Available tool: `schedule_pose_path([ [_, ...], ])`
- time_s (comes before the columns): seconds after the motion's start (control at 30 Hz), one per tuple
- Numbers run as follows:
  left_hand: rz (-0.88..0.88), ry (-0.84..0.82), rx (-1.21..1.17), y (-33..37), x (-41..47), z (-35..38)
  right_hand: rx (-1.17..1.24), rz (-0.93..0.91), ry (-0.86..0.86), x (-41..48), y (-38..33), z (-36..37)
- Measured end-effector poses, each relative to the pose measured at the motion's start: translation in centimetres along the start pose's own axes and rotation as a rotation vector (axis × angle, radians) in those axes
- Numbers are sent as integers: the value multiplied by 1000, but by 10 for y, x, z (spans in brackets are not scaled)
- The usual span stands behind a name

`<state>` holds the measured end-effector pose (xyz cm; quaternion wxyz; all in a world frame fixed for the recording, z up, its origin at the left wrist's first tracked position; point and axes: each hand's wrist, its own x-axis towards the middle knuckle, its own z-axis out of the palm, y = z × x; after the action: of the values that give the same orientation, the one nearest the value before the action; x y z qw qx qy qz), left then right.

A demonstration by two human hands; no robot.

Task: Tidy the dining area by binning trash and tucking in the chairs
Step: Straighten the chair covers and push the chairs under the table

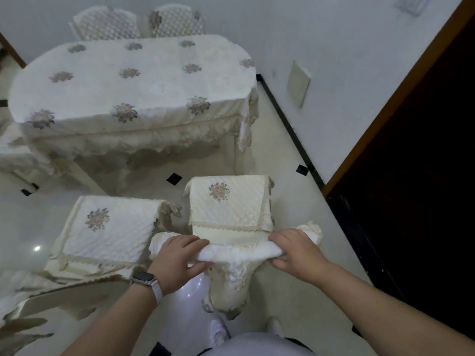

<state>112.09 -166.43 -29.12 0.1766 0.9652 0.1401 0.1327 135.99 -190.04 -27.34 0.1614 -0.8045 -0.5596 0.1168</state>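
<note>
Chair (231, 209) top gripped by left hand (177, 255) and right hand (295, 250), fingers curled over it. Best to push evenly, straight ahead of the grip, toward table (128, 80).

Clothed table (123, 80) and chair (231, 206) on floor (270, 160)

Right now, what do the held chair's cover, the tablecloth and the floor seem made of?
Chair cover: cream quilted fabric with a satin-like sheen, diagonal stitching, embroidered flower, lace trim.
Tablecloth: similar cream textile, likely brocade, with flower motifs and a lace hem.
Floor: glossy pale tile, probably ceramic or stone; it mirrors light spots and has small black insets.
</note>
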Motion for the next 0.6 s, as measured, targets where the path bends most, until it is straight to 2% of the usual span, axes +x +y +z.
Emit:
schedule_pose_path([
  [0.27,62,109,-71,-14,0,14,59,77,6,2,-6,3],
  [0.6,127,127,-100,-13,10,14,48,-4,-1,12,9,3],
])
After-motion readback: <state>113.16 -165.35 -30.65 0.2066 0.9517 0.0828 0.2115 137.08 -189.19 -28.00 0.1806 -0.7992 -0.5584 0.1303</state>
